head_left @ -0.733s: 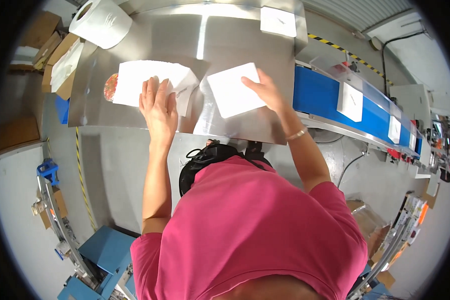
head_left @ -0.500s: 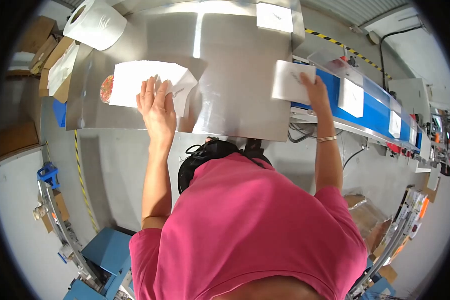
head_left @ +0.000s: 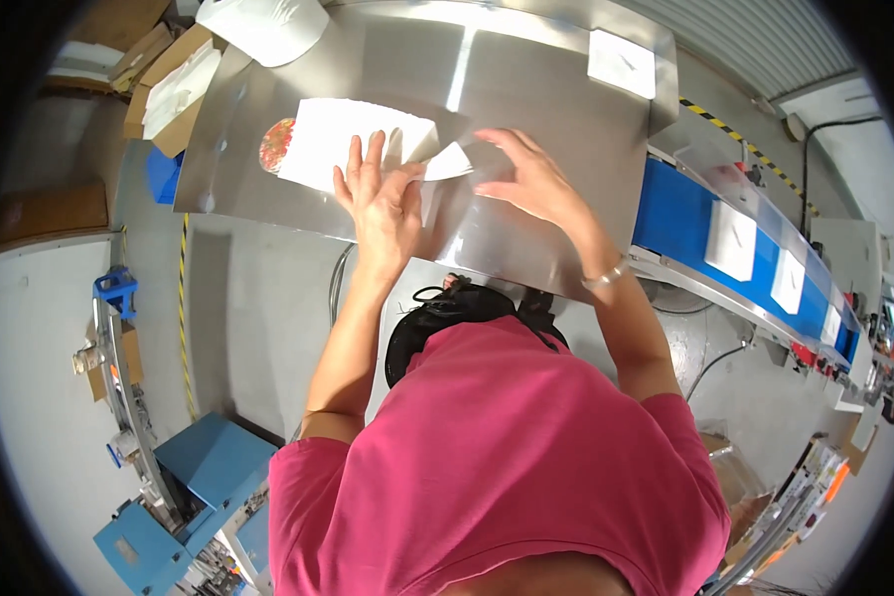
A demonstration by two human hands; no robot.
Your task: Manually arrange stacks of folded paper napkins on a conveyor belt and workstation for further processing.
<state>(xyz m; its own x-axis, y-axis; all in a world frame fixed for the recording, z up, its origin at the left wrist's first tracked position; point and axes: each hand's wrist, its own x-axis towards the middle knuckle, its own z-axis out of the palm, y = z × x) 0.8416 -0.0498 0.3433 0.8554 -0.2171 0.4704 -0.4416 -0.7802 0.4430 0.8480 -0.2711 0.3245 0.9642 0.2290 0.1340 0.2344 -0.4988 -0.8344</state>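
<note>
A stack of white paper sheets or bags (head_left: 318, 134) lies fanned on the steel table (head_left: 541, 109); I cannot tell which they are. My left hand (head_left: 382, 209) rests on its near right part with fingers spread. The thumb is beside a raised, folded corner. From under the stack's left end shows a round, red speckled thing (head_left: 276, 146). To the right of the stack, my right hand (head_left: 541, 189) hovers above the table, thumb and fingers apart, holding nothing. A white square packet (head_left: 731, 241) with a small dark mark lies on the blue conveyor belt (head_left: 666, 204).
More white packets (head_left: 788, 282) lie farther along the belt beneath a clear guard. Another white square (head_left: 621, 63) is at the table's far right corner. A large white roll (head_left: 268, 28) stands far left, near an open cardboard box (head_left: 177, 94).
My right hand has let go of a white packet at the conveyor and come left over the table. The left thumb has moved toward the stack's raised corner. The view has shifted.
</note>
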